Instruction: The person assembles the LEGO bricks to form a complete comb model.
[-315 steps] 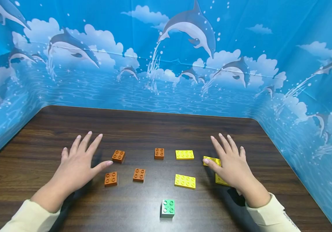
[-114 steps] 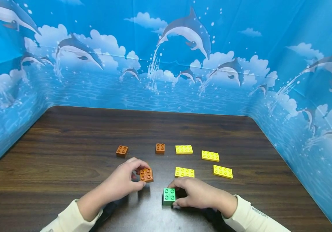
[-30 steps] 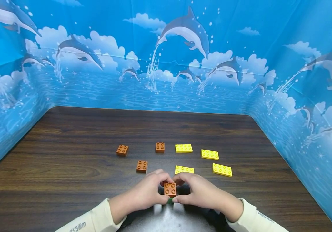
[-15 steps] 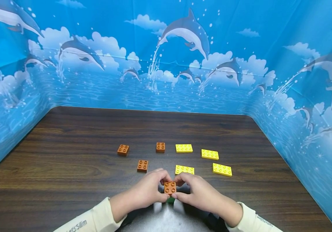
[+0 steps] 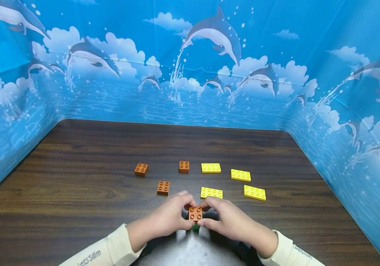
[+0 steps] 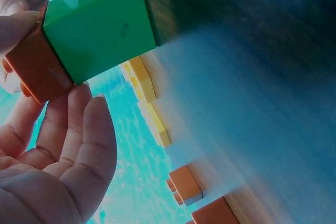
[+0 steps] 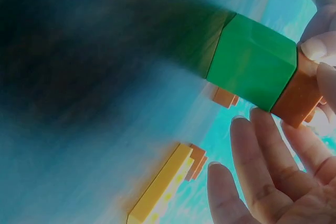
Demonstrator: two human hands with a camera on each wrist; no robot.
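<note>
A brown-orange 2x2 building brick (image 5: 195, 211) sits on top of a taller green building brick (image 6: 102, 32), which stands on the table. In the head view mostly the brown brick shows, with only a sliver of green below it. My left hand (image 5: 169, 216) pinches the brown brick from the left, thumb at the near side and fingers at the far side. From the right, my right hand (image 5: 227, 218) grips the same brick in a mirrored way. Both wrist views show the brown brick lying against the green brick's top, its studs facing away.
Behind the hands lie three loose brown bricks (image 5: 163, 188) to the left and middle. Several flat yellow 2x4 bricks (image 5: 254, 192) lie to the right, one just beyond my right fingers. A blue dolphin-print cloth (image 5: 163, 107) borders the wooden table (image 5: 76, 177).
Earlier both hands were spread over the table; then the left hand carried a brown brick toward the green one, which the right hand held. That brown brick now tops the green. Little moved this last second.
</note>
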